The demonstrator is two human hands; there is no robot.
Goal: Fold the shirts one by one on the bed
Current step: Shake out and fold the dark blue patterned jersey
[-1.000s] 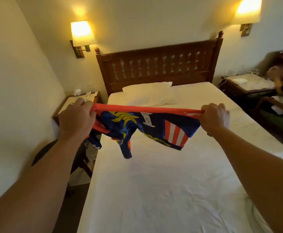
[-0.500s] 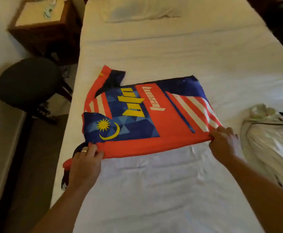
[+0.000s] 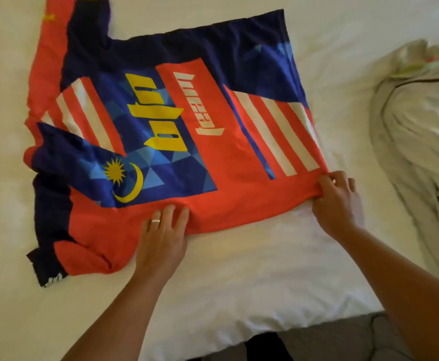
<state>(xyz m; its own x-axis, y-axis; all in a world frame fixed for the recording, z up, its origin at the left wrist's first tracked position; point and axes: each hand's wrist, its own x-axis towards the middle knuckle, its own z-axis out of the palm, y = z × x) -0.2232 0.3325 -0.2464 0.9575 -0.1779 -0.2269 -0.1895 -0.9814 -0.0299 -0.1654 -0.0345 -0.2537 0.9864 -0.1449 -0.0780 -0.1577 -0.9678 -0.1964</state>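
Observation:
A red and navy shirt [image 3: 176, 131] with white stripes, yellow lettering and a sun-and-crescent print lies spread sideways on the white bed [image 3: 239, 282]. Its sleeves bunch at the left. My left hand [image 3: 162, 241], wearing a ring, lies flat with straight fingers on the shirt's near red edge. My right hand [image 3: 336, 201] pinches the shirt's near right corner, and the fabric gathers under its fingers.
A pale cream garment [image 3: 416, 142] lies crumpled on the bed at the right, with something dark beside it. The bed's near edge [image 3: 265, 332] runs below my arms, with grey floor [image 3: 330, 340] beyond. Dark floor shows along the far left.
A second ago I held the shirt stretched in the air. It now lies on the bed. My left hand has slid right along the near edge and flattened; the view has come closer.

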